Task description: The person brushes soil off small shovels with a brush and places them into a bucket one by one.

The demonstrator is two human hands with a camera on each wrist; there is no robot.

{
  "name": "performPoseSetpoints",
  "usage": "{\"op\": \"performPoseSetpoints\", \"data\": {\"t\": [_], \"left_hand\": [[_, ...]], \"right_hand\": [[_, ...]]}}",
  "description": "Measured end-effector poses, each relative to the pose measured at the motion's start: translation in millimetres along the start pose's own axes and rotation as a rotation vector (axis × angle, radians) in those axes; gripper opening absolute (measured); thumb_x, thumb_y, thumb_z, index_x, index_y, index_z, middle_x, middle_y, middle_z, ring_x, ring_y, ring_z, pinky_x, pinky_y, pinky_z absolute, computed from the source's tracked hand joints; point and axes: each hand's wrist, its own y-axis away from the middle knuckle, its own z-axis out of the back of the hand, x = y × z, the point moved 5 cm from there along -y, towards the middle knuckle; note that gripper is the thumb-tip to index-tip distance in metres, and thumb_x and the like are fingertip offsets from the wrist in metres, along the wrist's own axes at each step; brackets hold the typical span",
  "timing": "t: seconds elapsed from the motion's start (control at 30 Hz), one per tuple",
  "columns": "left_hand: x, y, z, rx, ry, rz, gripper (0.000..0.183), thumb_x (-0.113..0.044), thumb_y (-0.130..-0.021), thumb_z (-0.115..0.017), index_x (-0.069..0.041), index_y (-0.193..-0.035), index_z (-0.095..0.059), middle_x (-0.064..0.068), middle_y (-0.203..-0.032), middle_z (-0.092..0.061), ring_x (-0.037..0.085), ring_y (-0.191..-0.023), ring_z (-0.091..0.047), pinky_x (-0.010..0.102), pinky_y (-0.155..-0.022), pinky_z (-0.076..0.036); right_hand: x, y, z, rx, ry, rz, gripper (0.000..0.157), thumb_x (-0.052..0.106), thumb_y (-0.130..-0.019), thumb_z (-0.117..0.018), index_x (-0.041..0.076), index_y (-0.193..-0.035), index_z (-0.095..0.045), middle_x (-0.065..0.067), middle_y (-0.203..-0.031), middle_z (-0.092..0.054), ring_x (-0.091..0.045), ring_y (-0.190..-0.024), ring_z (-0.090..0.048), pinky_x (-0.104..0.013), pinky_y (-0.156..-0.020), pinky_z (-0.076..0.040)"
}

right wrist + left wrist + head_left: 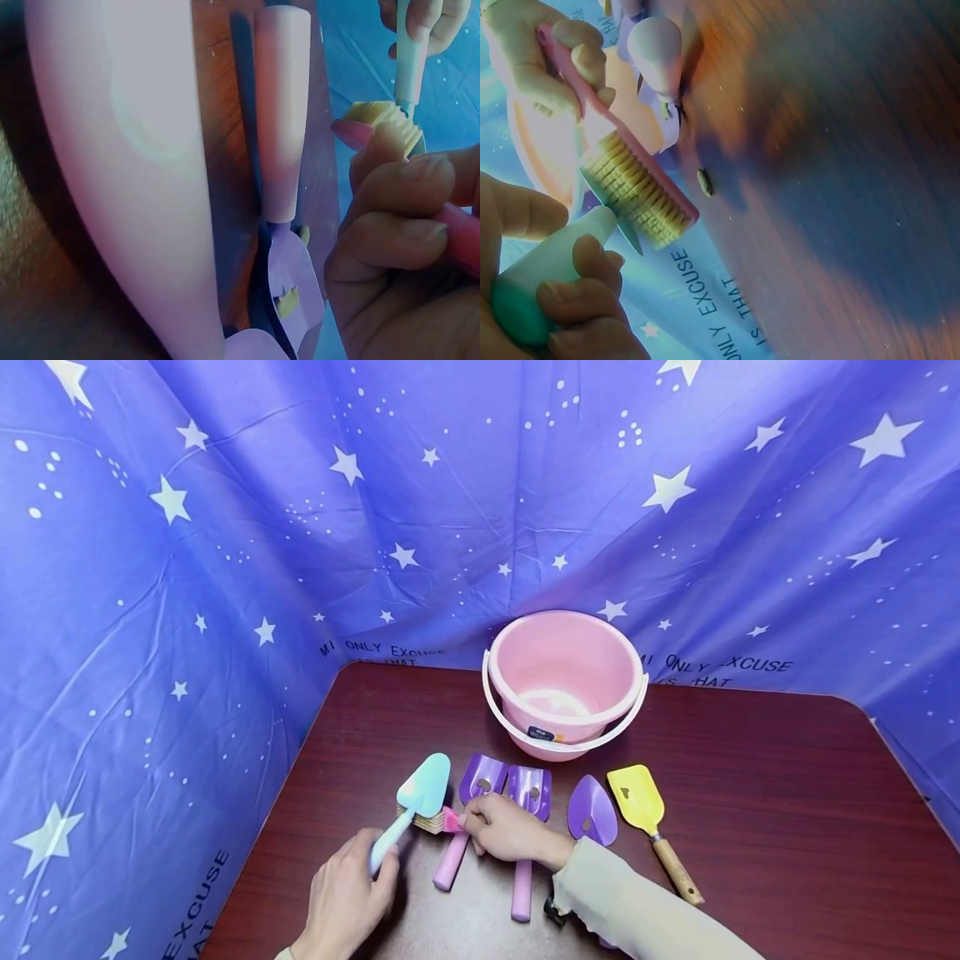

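Left hand (pixel 347 893) grips teal trowel (pixel 420 793) handle; right hand (pixel 506 828) pinches pink brush (pixel 626 161). Left wrist view alone shows bristles touching blade.

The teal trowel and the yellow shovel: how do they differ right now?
The teal trowel is lifted off the table, gripped by the left hand, while the yellow shovel lies flat and untouched. The teal trowel has a pale teal handle; the yellow shovel's is wooden. A pink brush meets the teal trowel, not the yellow shovel. Both blades point toward the pink bucket.

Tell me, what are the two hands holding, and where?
Left hand grips the teal trowel by its handle; right hand pinches the pink brush by its handle.
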Motion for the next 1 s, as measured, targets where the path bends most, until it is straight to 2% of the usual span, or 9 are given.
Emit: {"op": "performPoseSetpoints", "data": {"t": [0.1,0.33,0.67,1.0], "left_hand": [[0.0,0.0,0.2,0.002,0.003,0.000,0.014,-0.019,-0.073,-0.072,-0.015,-0.084,-0.064,-0.009,-0.064,-0.050,0.016,-0.050,-0.051,0.035,-0.044,-0.036],[0.7,1.5,0.7,0.001,0.011,-0.007,0.014,-0.019,-0.071,-0.073,-0.017,-0.082,-0.064,-0.011,-0.063,-0.048,0.013,-0.050,-0.049,0.033,-0.044,-0.036],[2.0,3.3,1.4,-0.009,0.013,-0.031,0.014,-0.019,-0.070,-0.073,-0.018,-0.080,-0.063,-0.013,-0.062,-0.047,0.010,-0.049,-0.048,0.032,-0.044,-0.036],[5.2,4.1,0.5,0.003,0.009,-0.032,0.015,-0.018,-0.069,-0.073,-0.018,-0.079,-0.062,-0.014,-0.061,-0.044,0.009,-0.049,-0.046,0.032,-0.044,-0.036]], "right_hand": [[-1.4,0.2,2.4,-0.007,-0.011,0.003,0.026,0.015,-0.097,-0.051,0.004,-0.076,-0.062,-0.004,-0.053,-0.058,-0.006,-0.044,-0.047,-0.023,-0.047,-0.038],[-6.7,0.6,6.0,-0.042,0.005,0.006,0.029,0.015,-0.097,-0.050,0.002,-0.074,-0.061,0.005,-0.050,-0.054,-0.006,-0.046,-0.048,-0.023,-0.049,-0.039],[-12.9,-0.6,17.6,-0.139,0.063,-0.020,0.030,0.013,-0.097,-0.047,0.005,-0.072,-0.062,0.006,-0.053,-0.056,-0.007,-0.049,-0.047,-0.024,-0.050,-0.039],[-24.2,6.8,27.8,-0.168,-0.019,-0.059,0.030,0.015,-0.099,-0.046,0.002,-0.076,-0.060,-0.006,-0.059,-0.060,-0.006,-0.047,-0.043,-0.024,-0.048,-0.035]]}}
